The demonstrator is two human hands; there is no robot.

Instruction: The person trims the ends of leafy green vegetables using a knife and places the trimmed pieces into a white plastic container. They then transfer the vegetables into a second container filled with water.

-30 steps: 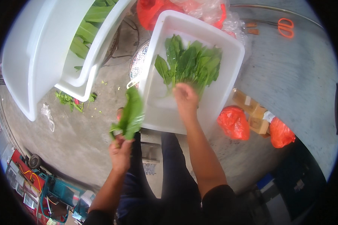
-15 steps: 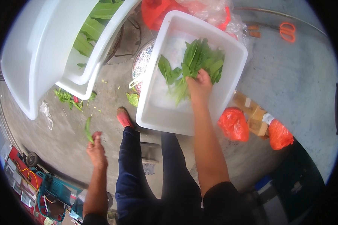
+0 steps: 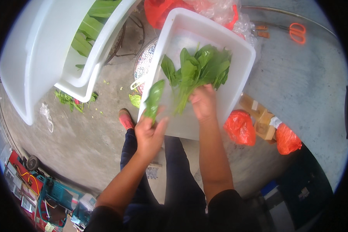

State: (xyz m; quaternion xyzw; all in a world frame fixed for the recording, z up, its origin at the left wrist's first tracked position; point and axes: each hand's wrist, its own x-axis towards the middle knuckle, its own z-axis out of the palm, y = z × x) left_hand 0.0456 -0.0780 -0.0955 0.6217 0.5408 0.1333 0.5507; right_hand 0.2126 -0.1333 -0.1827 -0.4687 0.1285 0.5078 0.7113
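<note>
A white rectangular plastic tub stands in front of me, with a bunch of leafy greens lying inside, leaves to the far side and stems toward me. Curled around part of the stems, my right hand is at the bunch's near right side; its fingertips are partly hidden. My left hand is over the tub's near left rim, slightly blurred. It holds a single green leaf upright, with the stem end in its fingers and the thumb apart.
Large white bins with broad leaves stand at left. Beside the tub are a patterned round item and red bags. Orange-handled scissors lie on the grey surface at right. Leaf scraps litter the floor.
My left hand has come from the lower left up to the tub with the leaf. My right hand has drawn back slightly toward the stems, and the greens have shifted and spread.
</note>
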